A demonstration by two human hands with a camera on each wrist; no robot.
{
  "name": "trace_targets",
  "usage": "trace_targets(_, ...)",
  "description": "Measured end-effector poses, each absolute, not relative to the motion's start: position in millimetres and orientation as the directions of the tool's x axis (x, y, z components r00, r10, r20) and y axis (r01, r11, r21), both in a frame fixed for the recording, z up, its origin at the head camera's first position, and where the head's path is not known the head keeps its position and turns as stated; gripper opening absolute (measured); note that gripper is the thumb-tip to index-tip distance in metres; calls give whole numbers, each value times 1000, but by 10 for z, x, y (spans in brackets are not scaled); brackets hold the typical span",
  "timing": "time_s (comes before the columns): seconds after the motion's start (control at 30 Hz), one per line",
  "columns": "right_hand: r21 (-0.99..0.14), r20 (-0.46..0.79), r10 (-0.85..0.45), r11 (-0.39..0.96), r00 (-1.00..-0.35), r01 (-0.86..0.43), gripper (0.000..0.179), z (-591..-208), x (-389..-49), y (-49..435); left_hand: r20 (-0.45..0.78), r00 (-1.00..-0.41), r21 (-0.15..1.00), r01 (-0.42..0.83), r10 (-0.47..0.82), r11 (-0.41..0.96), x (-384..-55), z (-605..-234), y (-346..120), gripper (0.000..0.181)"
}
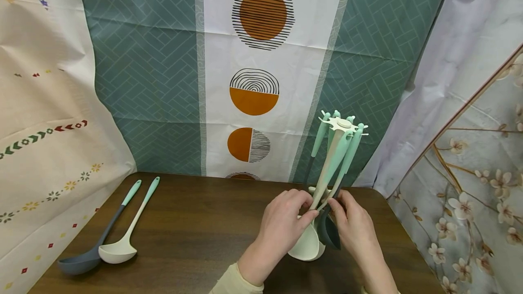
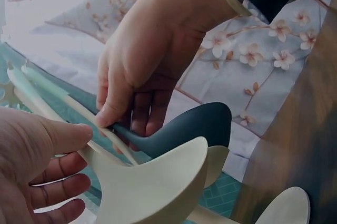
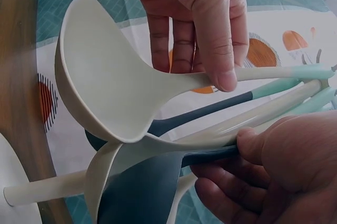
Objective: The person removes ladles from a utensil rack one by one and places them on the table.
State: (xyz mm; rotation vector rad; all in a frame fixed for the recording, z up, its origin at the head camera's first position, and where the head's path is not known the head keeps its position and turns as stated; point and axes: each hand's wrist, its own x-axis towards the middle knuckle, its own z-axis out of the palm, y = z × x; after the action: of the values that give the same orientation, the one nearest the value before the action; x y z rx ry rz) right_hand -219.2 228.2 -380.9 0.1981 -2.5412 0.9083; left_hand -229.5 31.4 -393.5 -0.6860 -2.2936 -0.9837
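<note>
- Currently, both my hands are at a cream utensil stand (image 1: 342,124) with hooks at its top, right of centre in the frame, on the brown tabletop (image 1: 196,221).
- My left hand (image 1: 286,217), lower centre, pinches the cream ladle (image 1: 304,244) by its handle between thumb and fingers; the bowl hangs below.
- My right hand (image 1: 355,223), lower right, pinches a dark spoon (image 1: 328,232) low on its handle, together with a slim cream handle beside it.
- Green handle ends cluster around the hooks. Whether the cream ladle's end is fully hooked I cannot tell; if it is not, letting go could drop the ladle.
- Bowls crowd together under my hands, so drawing one sideways could catch its neighbour and knock that off its hook.
- With two handles in one pinch, my right hand could shift both when only one should move.
- Much of the load hangs high on a slender pole, so a sideways tug might tip the stand; its base is mostly hidden in the head view.
- At lower left, a loose grey ladle (image 1: 81,262) and a loose pale ladle (image 1: 118,252) lie well apart from my hands. Their bowls overlap in view, so lifting one could nudge the other.
</note>
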Motion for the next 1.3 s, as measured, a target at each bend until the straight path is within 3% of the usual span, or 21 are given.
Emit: trace_targets(1.3,-579,432,9,770,-902,-269,11,-3808,-2187,2267,667,-700,449,650,254,613,-2215,-3920,368,27)
